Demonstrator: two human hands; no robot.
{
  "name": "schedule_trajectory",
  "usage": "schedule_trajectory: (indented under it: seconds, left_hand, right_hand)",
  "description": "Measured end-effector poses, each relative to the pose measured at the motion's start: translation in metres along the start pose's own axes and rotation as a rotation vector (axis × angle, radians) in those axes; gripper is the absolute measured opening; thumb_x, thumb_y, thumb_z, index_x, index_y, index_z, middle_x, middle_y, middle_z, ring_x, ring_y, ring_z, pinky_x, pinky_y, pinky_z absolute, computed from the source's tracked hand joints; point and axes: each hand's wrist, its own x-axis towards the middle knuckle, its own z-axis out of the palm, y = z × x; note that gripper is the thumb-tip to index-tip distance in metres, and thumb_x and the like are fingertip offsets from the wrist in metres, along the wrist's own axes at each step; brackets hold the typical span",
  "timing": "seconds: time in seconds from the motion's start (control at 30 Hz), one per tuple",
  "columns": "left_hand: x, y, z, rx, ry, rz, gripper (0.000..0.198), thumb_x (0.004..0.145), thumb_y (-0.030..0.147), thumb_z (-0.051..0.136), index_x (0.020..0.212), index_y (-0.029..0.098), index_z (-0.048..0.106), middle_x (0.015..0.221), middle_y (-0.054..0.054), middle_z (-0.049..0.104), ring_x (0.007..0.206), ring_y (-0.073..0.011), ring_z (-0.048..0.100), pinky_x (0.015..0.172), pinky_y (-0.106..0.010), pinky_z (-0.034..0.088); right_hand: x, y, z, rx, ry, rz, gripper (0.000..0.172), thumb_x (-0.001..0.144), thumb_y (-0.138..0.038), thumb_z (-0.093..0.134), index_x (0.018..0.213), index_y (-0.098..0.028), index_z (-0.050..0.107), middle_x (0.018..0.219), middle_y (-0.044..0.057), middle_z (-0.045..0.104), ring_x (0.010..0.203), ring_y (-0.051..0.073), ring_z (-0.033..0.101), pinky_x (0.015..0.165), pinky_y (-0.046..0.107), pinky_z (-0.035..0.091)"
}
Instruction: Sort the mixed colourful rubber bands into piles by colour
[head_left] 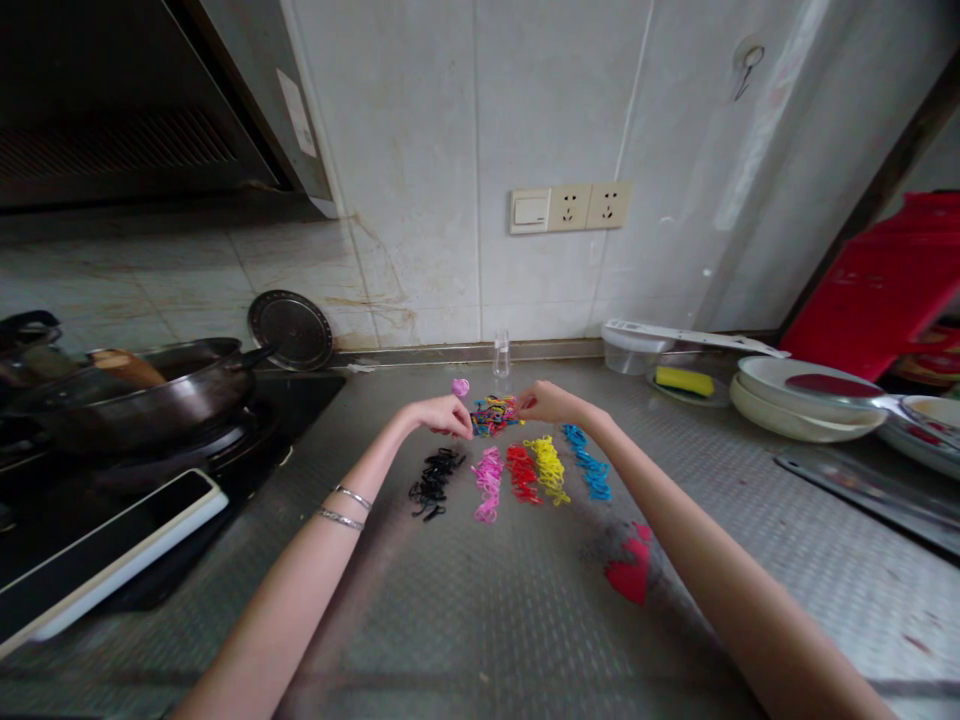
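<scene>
A mixed pile of small coloured rubber bands [493, 416] lies on the metal counter between my hands. My left hand [444, 414] is closed in a pinch at the pile's left edge. From the right, my right hand [553, 402] pinches at the other edge. What either set of fingertips holds is too small to make out. Nearer to me, sorted rows of bands lie side by side: black [436, 480], pink [488, 484], red [523, 473], yellow [550, 468] and blue [589, 463]. A small pink-purple item [460, 386] lies behind my left hand.
A small clear bottle [501, 355] stands near the wall. To the left are a pan [180, 385] on the stove and a white-edged phone-like slab [127, 555]. On the right sit a yellow sponge [684, 381], stacked bowls [802, 415] and a knife blade [862, 495].
</scene>
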Motion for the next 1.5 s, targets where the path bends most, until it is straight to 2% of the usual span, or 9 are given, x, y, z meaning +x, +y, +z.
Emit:
schedule_trajectory:
  seconds: [0.13, 0.3, 0.4, 0.57, 0.73, 0.87, 1.13, 1.33, 1.5]
  left_hand:
    - [0.009, -0.012, -0.002, -0.006, 0.230, 0.078, 0.020, 0.060, 0.025, 0.064, 0.071, 0.010, 0.069, 0.054, -0.002, 0.059, 0.045, -0.0079, 0.043, 0.046, -0.020, 0.034]
    - [0.017, -0.013, 0.008, 0.067, 0.279, 0.074, 0.022, 0.065, 0.017, 0.055, 0.079, 0.008, 0.068, 0.062, -0.003, 0.062, 0.045, -0.0072, 0.043, 0.046, -0.019, 0.034]
    - [0.019, -0.010, 0.013, 0.169, 0.281, 0.085, 0.022, 0.064, 0.015, 0.056, 0.080, 0.008, 0.068, 0.064, -0.003, 0.064, 0.048, -0.0073, 0.045, 0.049, -0.018, 0.034]
    - [0.021, -0.009, 0.016, 0.294, 0.332, 0.084, 0.023, 0.061, 0.011, 0.054, 0.078, 0.008, 0.069, 0.071, -0.005, 0.067, 0.058, -0.0104, 0.051, 0.055, -0.018, 0.035]
    - [0.021, -0.017, 0.015, 0.369, 0.368, 0.068, 0.023, 0.061, 0.011, 0.052, 0.076, 0.009, 0.070, 0.071, -0.006, 0.067, 0.058, -0.0118, 0.053, 0.054, -0.019, 0.034]
    - [0.022, -0.021, 0.014, 0.376, 0.377, 0.073, 0.022, 0.062, 0.011, 0.051, 0.075, 0.009, 0.069, 0.069, -0.007, 0.067, 0.056, -0.0113, 0.053, 0.053, -0.019, 0.034]
    - [0.018, -0.020, 0.009, 0.286, 0.401, 0.046, 0.021, 0.064, 0.014, 0.052, 0.075, 0.009, 0.068, 0.059, -0.003, 0.062, 0.047, -0.0090, 0.048, 0.048, -0.019, 0.033]
    - [0.017, -0.022, 0.007, 0.248, 0.403, 0.056, 0.019, 0.064, 0.014, 0.053, 0.074, 0.008, 0.068, 0.058, -0.003, 0.061, 0.047, -0.0091, 0.049, 0.047, -0.019, 0.033]
    - [0.014, -0.019, 0.004, 0.254, 0.420, 0.070, 0.017, 0.063, 0.013, 0.055, 0.072, 0.008, 0.069, 0.062, -0.004, 0.064, 0.051, -0.0092, 0.050, 0.050, -0.019, 0.034]
  right_hand:
    - [-0.001, -0.025, 0.011, 0.037, -0.173, -0.102, 0.019, 0.064, -0.018, 0.051, 0.070, -0.014, 0.069, 0.060, -0.001, 0.062, 0.054, 0.008, 0.049, 0.049, 0.017, 0.033]
    - [-0.003, -0.046, 0.022, 0.022, -0.338, -0.129, 0.022, 0.060, -0.014, 0.051, 0.073, -0.013, 0.069, 0.067, 0.000, 0.065, 0.056, 0.009, 0.051, 0.051, 0.017, 0.036]
    - [-0.004, -0.045, 0.020, 0.028, -0.316, -0.118, 0.022, 0.059, -0.017, 0.053, 0.075, -0.014, 0.069, 0.068, 0.001, 0.066, 0.059, 0.010, 0.053, 0.053, 0.017, 0.038]
    - [-0.002, -0.030, 0.012, 0.048, -0.194, -0.138, 0.023, 0.061, -0.020, 0.053, 0.076, -0.015, 0.070, 0.069, 0.000, 0.066, 0.061, 0.010, 0.053, 0.055, 0.018, 0.037]
    - [-0.002, -0.020, 0.008, 0.006, -0.118, -0.087, 0.024, 0.062, -0.016, 0.048, 0.073, -0.013, 0.070, 0.062, 0.000, 0.062, 0.056, 0.008, 0.047, 0.050, 0.018, 0.032]
    - [-0.001, -0.014, 0.014, -0.066, -0.045, -0.048, 0.024, 0.064, -0.014, 0.047, 0.072, -0.014, 0.069, 0.061, 0.000, 0.061, 0.054, 0.008, 0.047, 0.049, 0.018, 0.030]
    - [0.003, -0.016, 0.037, -0.146, -0.056, -0.088, 0.024, 0.067, -0.014, 0.049, 0.079, -0.017, 0.069, 0.074, 0.003, 0.067, 0.060, 0.011, 0.054, 0.053, 0.018, 0.034]
    - [0.000, -0.021, 0.041, -0.225, -0.032, -0.055, 0.023, 0.073, -0.017, 0.045, 0.080, -0.017, 0.067, 0.080, 0.006, 0.067, 0.069, 0.013, 0.057, 0.057, 0.019, 0.036]
    - [-0.002, -0.021, 0.044, -0.258, -0.013, -0.051, 0.024, 0.074, -0.017, 0.042, 0.077, -0.016, 0.065, 0.080, 0.006, 0.066, 0.069, 0.012, 0.056, 0.056, 0.018, 0.034]
